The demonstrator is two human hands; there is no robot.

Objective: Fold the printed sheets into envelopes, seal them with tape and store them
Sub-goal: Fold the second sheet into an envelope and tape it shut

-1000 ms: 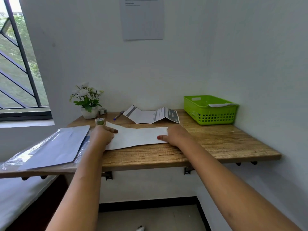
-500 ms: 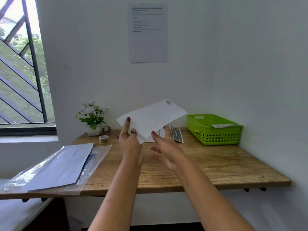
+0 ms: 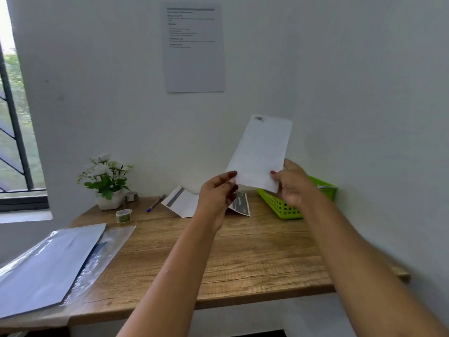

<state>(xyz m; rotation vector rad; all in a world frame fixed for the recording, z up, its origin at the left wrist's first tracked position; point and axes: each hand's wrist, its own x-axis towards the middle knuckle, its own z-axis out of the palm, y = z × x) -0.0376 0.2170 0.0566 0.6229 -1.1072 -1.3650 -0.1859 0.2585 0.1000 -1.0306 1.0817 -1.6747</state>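
Paper dominates the head view: a folded white envelope (image 3: 261,154) stands on end right of centre, lifted clear of the desk (image 3: 243,259) and leaning slightly right. The left hand (image 3: 217,195) pinches its lower left corner between thumb and curled fingers. The right hand (image 3: 292,183) pinches the lower right corner. Held by its bottom edge like this, the whole face is open to inspection. Since it hangs just above the green basket (image 3: 281,206) at centre right, I judge it is being checked before it is stored there. The sheet looks thin and matte, with a small dark mark near its top edge. Whether tape already seals it, I cannot tell.

The basket is rigid plastic with a perforated wall. It sits against the wall on the right, and a white slip shows at its far rim. Behind the left hand, another printed sheet (image 3: 181,203) lies creased in zigzag panels with grey bands. To its left lies a pen (image 3: 156,203), then a tape roll (image 3: 123,215) close at hand for sealing. At lower left a glossy, crinkled plastic sleeve (image 3: 109,249) holds flat sheets (image 3: 48,263), likely the supply. The desk is grained wood. A flower pot (image 3: 107,181) sits left of centre, and a paper notice (image 3: 193,48) hangs at the top.
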